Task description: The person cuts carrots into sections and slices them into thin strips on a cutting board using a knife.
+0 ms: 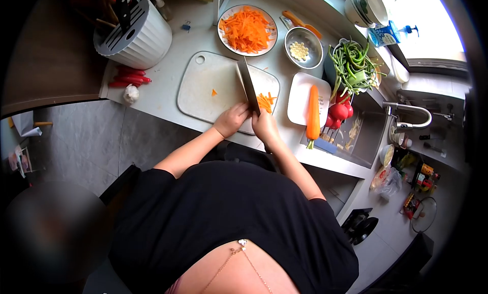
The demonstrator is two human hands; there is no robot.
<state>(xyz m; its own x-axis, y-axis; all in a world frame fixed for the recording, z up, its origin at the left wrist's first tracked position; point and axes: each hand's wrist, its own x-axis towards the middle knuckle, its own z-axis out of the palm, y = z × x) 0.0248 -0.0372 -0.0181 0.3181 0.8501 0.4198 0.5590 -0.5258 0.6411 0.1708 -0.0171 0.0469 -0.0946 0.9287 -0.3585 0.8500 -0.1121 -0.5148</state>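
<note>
My right hand [265, 127] is closed around the handle of a cleaver [247, 85], whose dark blade points away from me over the cutting board [198, 98]. My left hand [232, 120] rests at the board's near edge, fingers bent and pressed together against the left side of the blade. Whatever lies under those fingers is hidden. Just right of the blade is a small heap of carrot strips [265, 101]. One small carrot piece [214, 92] lies alone on the board's left half.
Behind the board stand a plate of shredded carrot [247, 29] and a metal bowl with garlic cloves [299, 51]. To the right are a whole carrot [313, 113] on a white tray [300, 103], green beans [353, 65] and the sink [362, 149]. Red chilies [129, 78] and garlic [131, 94] lie left.
</note>
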